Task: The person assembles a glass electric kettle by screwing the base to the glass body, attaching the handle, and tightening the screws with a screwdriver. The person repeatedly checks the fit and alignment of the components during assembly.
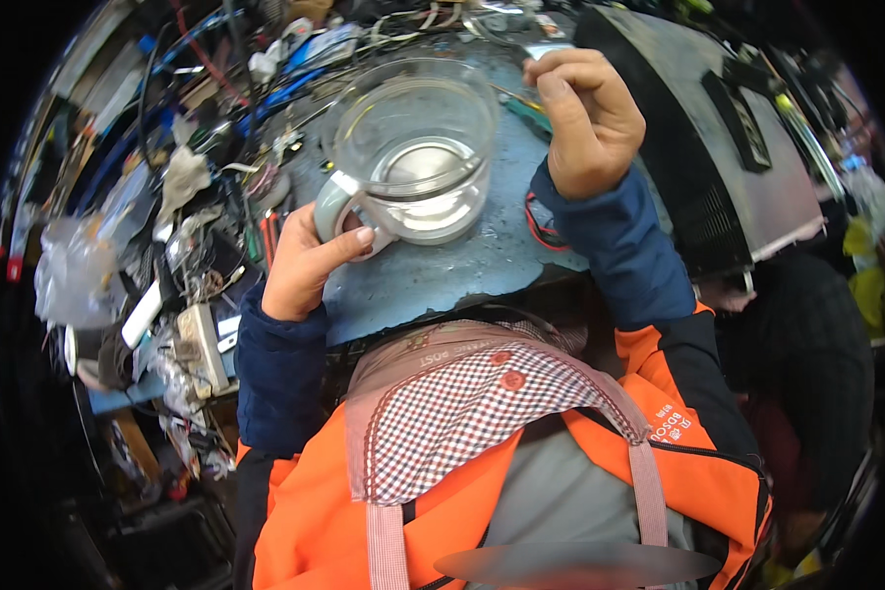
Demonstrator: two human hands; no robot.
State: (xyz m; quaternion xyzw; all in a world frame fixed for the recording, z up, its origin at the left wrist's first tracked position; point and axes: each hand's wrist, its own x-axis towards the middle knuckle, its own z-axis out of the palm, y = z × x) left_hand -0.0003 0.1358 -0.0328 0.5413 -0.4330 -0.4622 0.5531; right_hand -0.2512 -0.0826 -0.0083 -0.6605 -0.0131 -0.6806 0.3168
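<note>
My left hand is closed round the pale grey handle of a clear jug. The jug has a wide round mouth and a metallic disc at its bottom, and it is over the blue worktop. To the jug's right, my right hand is raised with its fingers curled and pinched together. A shiny flat metal piece shows at the fingertips; its kind is not clear. Near my right wrist, a coil of red and black wire lies on the worktop, and a green-handled tool lies behind it.
A large black and grey casing stands on the right. Cables, plastic bags and small parts pile up along the left and far sides, including a clear plastic bag and a beige block. The worktop's near edge looks chipped.
</note>
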